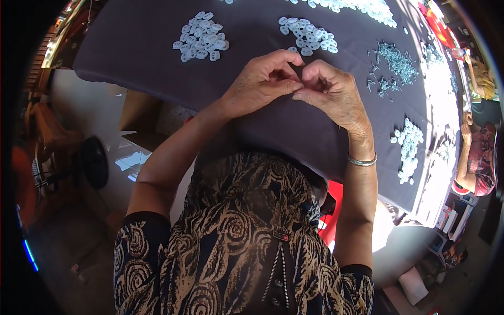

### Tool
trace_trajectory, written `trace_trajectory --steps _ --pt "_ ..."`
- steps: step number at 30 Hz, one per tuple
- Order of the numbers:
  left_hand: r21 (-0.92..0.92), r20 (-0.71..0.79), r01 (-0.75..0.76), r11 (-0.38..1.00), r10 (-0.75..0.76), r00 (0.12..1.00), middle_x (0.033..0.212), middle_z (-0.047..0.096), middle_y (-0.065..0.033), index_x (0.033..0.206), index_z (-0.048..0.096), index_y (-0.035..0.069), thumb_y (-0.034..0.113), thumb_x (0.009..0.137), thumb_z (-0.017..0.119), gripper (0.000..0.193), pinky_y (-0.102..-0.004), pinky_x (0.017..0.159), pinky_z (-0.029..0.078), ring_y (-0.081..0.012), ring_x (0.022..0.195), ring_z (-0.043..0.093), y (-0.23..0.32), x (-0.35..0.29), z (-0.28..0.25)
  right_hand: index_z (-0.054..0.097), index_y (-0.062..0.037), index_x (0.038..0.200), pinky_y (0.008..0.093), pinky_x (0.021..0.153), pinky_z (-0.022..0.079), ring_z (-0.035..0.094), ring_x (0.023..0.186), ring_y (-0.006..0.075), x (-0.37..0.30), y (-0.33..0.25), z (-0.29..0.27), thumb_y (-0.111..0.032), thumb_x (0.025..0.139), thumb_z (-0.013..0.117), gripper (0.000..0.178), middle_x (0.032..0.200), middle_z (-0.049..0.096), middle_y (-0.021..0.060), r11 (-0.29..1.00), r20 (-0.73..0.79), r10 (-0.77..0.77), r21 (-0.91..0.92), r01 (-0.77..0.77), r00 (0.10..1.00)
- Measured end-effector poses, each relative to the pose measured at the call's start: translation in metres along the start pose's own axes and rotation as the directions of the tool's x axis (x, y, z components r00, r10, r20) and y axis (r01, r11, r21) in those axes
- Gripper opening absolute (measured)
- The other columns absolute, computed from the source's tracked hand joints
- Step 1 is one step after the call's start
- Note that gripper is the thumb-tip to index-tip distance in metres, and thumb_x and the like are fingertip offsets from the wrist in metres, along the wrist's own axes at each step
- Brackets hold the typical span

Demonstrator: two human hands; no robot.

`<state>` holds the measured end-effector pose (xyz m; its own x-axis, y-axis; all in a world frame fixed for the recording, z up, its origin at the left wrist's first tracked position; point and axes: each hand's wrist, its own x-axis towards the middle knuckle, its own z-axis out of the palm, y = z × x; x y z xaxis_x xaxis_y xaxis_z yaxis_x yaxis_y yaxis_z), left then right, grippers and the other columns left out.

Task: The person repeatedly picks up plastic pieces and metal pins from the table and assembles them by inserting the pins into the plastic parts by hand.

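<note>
My left hand (pixel 265 79) and my right hand (pixel 331 92) meet over the dark tablecloth (pixel 252 31), thumb tips nearly touching. Both have bent fingers closed in a pinch; whatever sits between the fingertips is too small or hidden to make out. Just beyond them is a loose pile of white oval plastic pieces with holes (pixel 310 37). A similar heap of white oval pieces (pixel 200 39) lies farther left. To the right of my right hand, small metal screws (pixel 399 63) are scattered in a pile. Nearer on that side lies a cluster of smaller white pieces (pixel 408 149).
More white pieces (pixel 367 8) spread along the far edge in bright sunlight. Another person (pixel 478 157) sits at the right of the table. A cardboard box (pixel 140 113) stands below the table's left edge, with a black round object (pixel 93 163) farther left.
</note>
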<state>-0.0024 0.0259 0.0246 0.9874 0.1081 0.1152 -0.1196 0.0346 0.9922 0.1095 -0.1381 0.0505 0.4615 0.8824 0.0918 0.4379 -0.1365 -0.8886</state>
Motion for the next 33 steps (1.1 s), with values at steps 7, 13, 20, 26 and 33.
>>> trace_trajectory --steps 7,13,20,26,33 --pt "0.018 0.016 0.038 0.999 -0.038 0.999 0.089 0.064 -0.0031 0.12 0.051 0.002 0.01 0.087 0.066 0.037 -0.0229 0.076 0.048 -0.0082 0.083 0.06 -0.001 0.002 -0.002 0.059 -0.0038 0.084 0.0169 0.06 0.045 0.051 0.068 0.0005 -0.001 -0.001 0.005 0.005 0.074 0.074 0.02 0.074 0.056 -0.006 0.997 -0.011 -0.039 0.06 0.039 0.999" --pt "0.058 -0.046 0.055 0.997 -0.052 0.998 0.093 0.063 -0.0029 0.121 0.053 0.004 0.008 0.089 0.063 0.034 -0.0218 0.066 0.047 -0.0081 0.081 0.059 -0.003 0.002 0.0 0.06 -0.0044 0.085 0.0167 0.058 0.042 0.05 0.067 0.0005 0.002 0.002 0.011 0.005 0.078 0.071 0.016 0.075 0.056 -0.0059 0.996 -0.11 -0.057 0.061 0.064 0.992" --pt "0.111 -0.075 -0.027 0.993 0.036 0.997 0.094 0.063 -0.0028 0.12 0.053 0.004 0.002 0.086 0.063 0.036 -0.0211 0.066 0.048 -0.0071 0.081 0.058 -0.01 0.001 0.004 0.062 -0.0035 0.086 0.0182 0.053 0.039 0.046 0.061 0.0011 0.005 0.01 0.014 0.002 0.084 0.06 0.007 0.069 0.053 -0.0063 0.988 -0.17 0.051 0.151 -0.026 0.984" --pt "0.268 -0.23 -0.093 0.959 0.158 0.96 0.093 0.062 -0.0017 0.112 0.058 0.003 -0.002 0.083 0.065 0.03 -0.0201 0.07 0.046 -0.0067 0.083 0.058 -0.017 0.002 0.007 0.063 -0.0031 0.08 0.0224 0.051 0.038 0.046 0.058 0.0035 -0.002 0.007 -0.013 -0.004 0.081 0.061 0.002 0.063 0.053 -0.0036 0.985 -0.202 0.139 -0.071 -0.156 0.969" --pt "0.252 -0.259 -0.147 0.956 0.214 0.942 0.091 0.062 -0.0016 0.103 0.061 0.003 -0.002 0.083 0.065 0.021 -0.0211 0.071 0.047 -0.0071 0.082 0.059 -0.019 0.01 0.002 0.064 -0.0017 0.083 0.0255 0.053 0.041 0.051 0.056 0.0078 -0.004 0.014 -0.028 -0.008 0.08 0.066 0.007 0.064 0.058 0.0024 0.907 -0.353 0.12 -0.341 -0.246 0.928"
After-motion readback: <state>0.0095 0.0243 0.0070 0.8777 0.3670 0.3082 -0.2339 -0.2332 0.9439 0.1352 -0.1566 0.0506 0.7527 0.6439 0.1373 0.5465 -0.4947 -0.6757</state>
